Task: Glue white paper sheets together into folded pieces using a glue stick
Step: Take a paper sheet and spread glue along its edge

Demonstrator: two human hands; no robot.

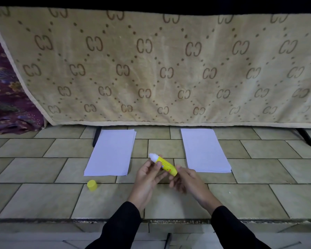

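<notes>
L hand [147,175] pinches stick [166,164] near its tip, R hand [186,178] its base; best twist out only a little glue.

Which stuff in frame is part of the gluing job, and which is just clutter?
Job: glue stick, uncapped, held by left hand and right hand; yellow cap on the tiles; left paper stack; right paper stack.
Lying about: beige patterned cloth; purple cloth; black stand leg.
</notes>
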